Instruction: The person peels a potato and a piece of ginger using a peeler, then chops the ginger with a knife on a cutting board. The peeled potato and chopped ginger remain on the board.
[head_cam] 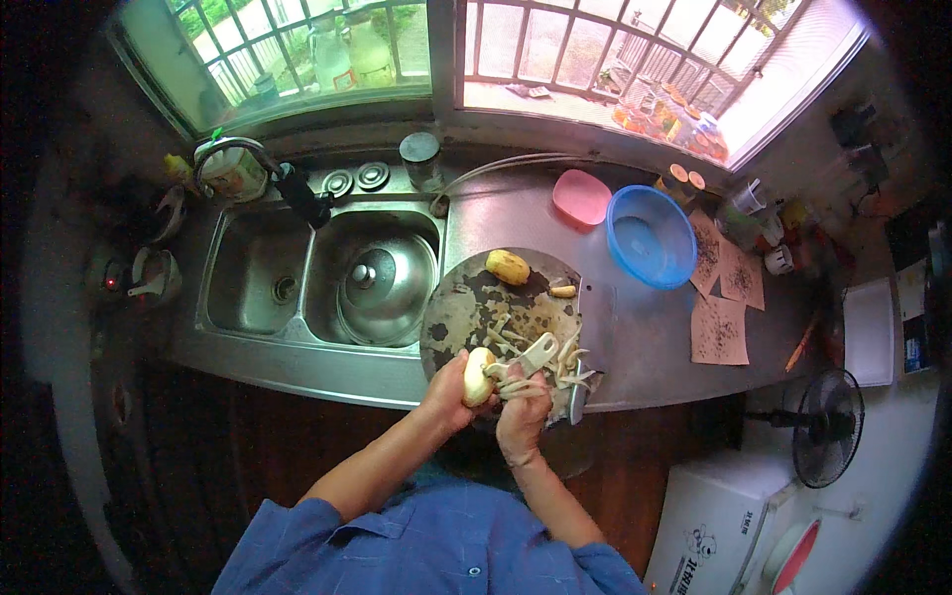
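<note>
My left hand grips a pale, mostly peeled potato over the near edge of a round, dark-stained cutting board. In my right hand is a white-handled peeler, its head touching or very near the potato. Strips of peel hang about the peeler and my right fingers. More peel lies on the board's right side. Toward the back of the board rest a yellowish potato and a small yellow piece. A cleaver lies along the board's right edge, its handle toward me.
Left of the board is a double steel sink with a domed lid in one basin and a black-headed faucet. A blue basin and a pink bowl stand at the back right. Speckled paper sheets and a fan are farther right.
</note>
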Available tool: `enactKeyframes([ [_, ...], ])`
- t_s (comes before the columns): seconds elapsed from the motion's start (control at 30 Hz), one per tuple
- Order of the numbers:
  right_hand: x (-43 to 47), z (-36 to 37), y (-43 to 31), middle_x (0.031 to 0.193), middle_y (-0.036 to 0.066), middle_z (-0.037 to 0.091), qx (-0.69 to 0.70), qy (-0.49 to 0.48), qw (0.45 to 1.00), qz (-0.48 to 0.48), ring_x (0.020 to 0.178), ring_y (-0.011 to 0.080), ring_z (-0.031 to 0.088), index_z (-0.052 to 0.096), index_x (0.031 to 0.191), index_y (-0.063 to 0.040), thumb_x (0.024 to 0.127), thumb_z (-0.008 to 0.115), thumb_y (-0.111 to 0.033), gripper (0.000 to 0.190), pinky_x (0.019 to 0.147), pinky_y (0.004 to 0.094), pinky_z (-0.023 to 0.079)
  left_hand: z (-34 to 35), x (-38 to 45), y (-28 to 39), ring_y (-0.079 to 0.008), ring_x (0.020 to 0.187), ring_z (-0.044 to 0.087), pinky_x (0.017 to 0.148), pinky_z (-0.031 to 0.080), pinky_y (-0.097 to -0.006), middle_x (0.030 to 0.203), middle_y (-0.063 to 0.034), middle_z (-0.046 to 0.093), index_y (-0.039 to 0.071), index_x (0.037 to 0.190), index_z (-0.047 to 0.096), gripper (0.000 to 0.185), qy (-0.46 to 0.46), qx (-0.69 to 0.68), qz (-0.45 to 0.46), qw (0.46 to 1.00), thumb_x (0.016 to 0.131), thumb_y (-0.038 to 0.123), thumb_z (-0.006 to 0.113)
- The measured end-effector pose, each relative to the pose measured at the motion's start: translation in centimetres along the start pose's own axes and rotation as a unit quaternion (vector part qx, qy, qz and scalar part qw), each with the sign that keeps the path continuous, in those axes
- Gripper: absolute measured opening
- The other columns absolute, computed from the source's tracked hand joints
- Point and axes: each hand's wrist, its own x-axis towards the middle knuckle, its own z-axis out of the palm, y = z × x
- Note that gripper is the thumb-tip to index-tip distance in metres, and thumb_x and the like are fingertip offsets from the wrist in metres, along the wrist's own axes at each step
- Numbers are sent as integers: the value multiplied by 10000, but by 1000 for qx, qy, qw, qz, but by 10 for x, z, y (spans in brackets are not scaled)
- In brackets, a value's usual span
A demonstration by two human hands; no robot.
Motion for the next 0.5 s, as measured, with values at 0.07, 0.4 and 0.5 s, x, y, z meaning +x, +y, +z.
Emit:
enactKeyframes([
  [0.07,-7,11,-5,926,15,647,9,1,999,-35,835,98,575,636,1115,2,1068,603,-216,225,772,281,497,22,5,-5,-275,970,713,803,600,-476,1147,-108,698,106,1286,600,503,84,-3,8,996,1126,495,324],
  [0.4,20,-14,22,895,8,642,46,15,999,-2,820,102,571,648,992,-21,1051,635,-239,227,728,287,476,10,-16,-39,-246,813,703,659,576,-387,1019,-107,702,64,1222,627,453,42,169,91,981,1117,454,424],
  [0.5,34,-22,26,855,0,621,17,36,999,11,801,105,549,643,943,-19,1041,644,-269,269,713,301,455,3,-34,-38,-241,766,701,591,557,-364,989,-112,701,54,1221,620,492,-29,338,95,936,1115,484,405],
])
